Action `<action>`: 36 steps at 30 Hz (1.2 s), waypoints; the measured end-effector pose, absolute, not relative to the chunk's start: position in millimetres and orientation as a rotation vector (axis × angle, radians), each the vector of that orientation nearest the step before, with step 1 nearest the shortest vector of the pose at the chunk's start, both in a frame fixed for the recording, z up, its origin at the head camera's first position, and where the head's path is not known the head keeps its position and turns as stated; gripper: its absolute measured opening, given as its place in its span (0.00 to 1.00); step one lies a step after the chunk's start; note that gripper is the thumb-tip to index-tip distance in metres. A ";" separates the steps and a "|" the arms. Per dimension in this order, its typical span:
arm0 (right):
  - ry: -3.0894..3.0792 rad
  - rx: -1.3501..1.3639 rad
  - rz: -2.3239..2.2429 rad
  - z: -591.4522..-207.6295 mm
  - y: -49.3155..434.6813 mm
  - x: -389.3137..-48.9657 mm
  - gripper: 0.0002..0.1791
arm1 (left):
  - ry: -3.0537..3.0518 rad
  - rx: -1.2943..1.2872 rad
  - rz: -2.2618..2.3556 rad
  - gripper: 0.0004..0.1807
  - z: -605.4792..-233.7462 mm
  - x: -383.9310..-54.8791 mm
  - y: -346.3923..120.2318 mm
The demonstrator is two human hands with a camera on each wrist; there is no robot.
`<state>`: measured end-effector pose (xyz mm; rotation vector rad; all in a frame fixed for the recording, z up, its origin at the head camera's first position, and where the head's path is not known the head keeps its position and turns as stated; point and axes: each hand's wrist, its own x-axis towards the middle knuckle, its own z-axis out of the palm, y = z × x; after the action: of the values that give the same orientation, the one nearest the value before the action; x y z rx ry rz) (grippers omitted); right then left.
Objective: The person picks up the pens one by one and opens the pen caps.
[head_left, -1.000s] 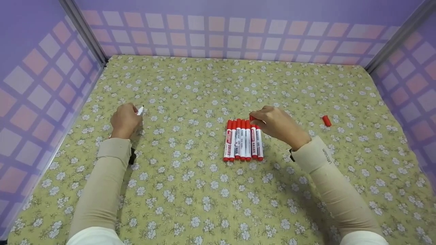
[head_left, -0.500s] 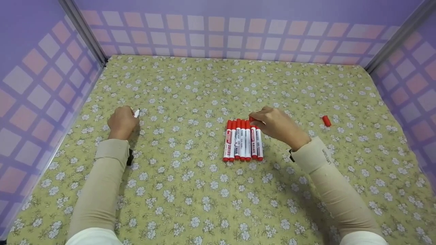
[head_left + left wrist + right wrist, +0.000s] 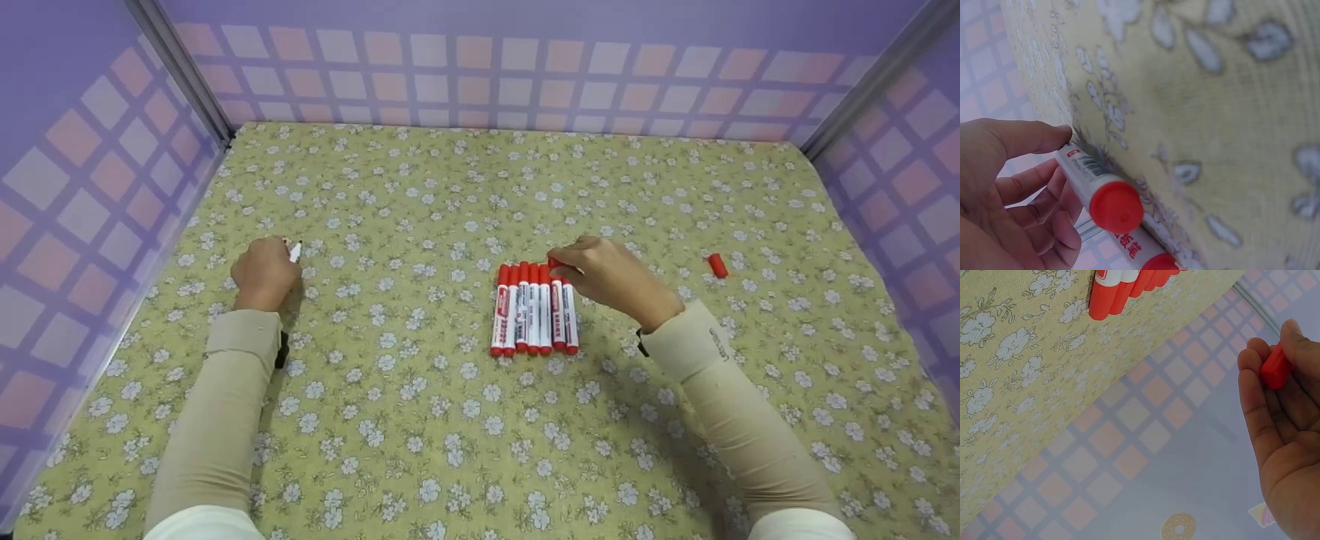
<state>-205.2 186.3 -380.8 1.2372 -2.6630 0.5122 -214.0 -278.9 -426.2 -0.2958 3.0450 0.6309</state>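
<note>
Marker row (image 3: 534, 311) on tablecloth (image 3: 420, 435). Left hand (image 3: 264, 273) well left, right hand (image 3: 609, 273) at row's far-right corner, loose cap (image 3: 718, 265) farther right.

Looks like smooth satin plastic, in the head view, on the white marker (image 3: 295, 253) at 9 o'clock, the row of markers (image 3: 534, 311) near 4 and the loose red cap (image 3: 718, 265) at 3. Reads as matt woven cloth on the floral tablecloth (image 3: 420, 442) towards 6, dull metal on the posts (image 3: 178, 67) at 10 and 2, creased matt fabric on the sleeves (image 3: 214, 405) at 8 and 4.

Head cam: even, mod. bright light, soft shadows by sleeves (image 3: 750, 427); L-wrist view dimmer, slightly hazy.
</note>
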 end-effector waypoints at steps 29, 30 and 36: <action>-2.659 1.229 0.461 -378.3 194.9 -207.1 0.12 | 3.097 -0.254 0.603 0.11 -420.9 -216.8 -274.9; -2.660 1.223 0.461 -378.0 195.7 -207.3 0.12 | 3.102 -0.253 0.604 0.11 -420.5 -217.0 -273.9; -2.682 1.180 0.454 -376.6 202.1 -209.2 0.14 | 3.127 -0.211 0.632 0.16 -418.0 -216.2 -265.4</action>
<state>-209.2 202.1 -376.6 1.1796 -2.6821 0.4541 -216.2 -265.4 -418.0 -0.2108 3.1267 0.6320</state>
